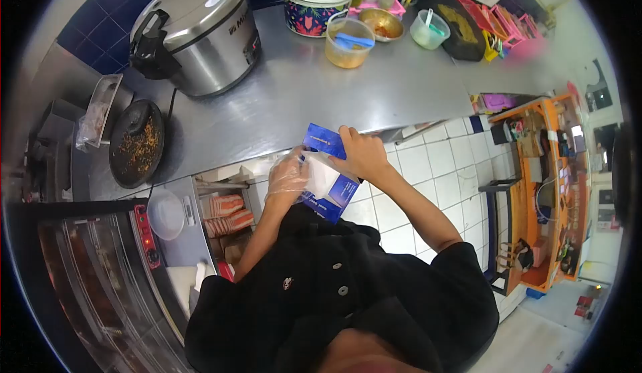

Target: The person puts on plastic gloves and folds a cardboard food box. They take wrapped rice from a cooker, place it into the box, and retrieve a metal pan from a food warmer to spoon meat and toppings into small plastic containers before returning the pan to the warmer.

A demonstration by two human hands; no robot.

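Observation:
In front of my body, over the counter's front edge, I hold a blue printed paper box (344, 190) with its white inside showing. My left hand (287, 176) wears a clear plastic glove and grips the box's left side; some of its fingers are hidden behind the box. My bare right hand (362, 153) closes on the upper right part, thumb on the near face and fingers at the top edge beside a blue flap. No food can be made out in the box.
On the steel counter (287, 99) stand a large rice cooker (214, 45), a floral container (307, 12), a plastic tub (349, 50), a metal bowl (382, 25) and a black lid with crumbs (137, 145). A glass-fronted warmer (93, 266) is at left, an orange shelf (552, 192) at right.

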